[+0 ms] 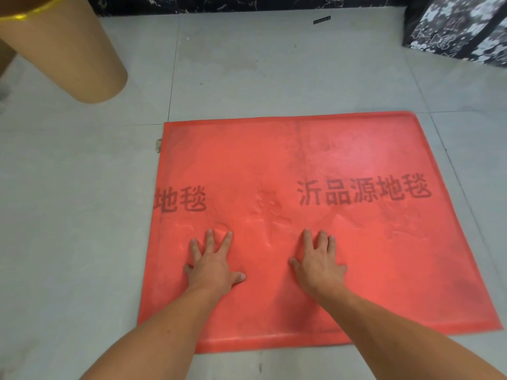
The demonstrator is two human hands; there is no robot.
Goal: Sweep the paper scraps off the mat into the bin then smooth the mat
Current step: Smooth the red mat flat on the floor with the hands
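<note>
Red and thin, the mat (343,160) lies flat on the grey tiled floor (82,215), printed with dark characters and rippled with small wrinkles just ahead of the hands. The left hand (212,266) and the right hand (321,266) press palm-down on its near half, side by side but apart, fingers (210,238) spread open and gripping nothing. The brown bin (63,53) with a gold-trimmed rim stands at the far left, well apart from the mat; its inside cannot be seen. A black-and-white patterned bag (461,28) sits at the far right.
</note>
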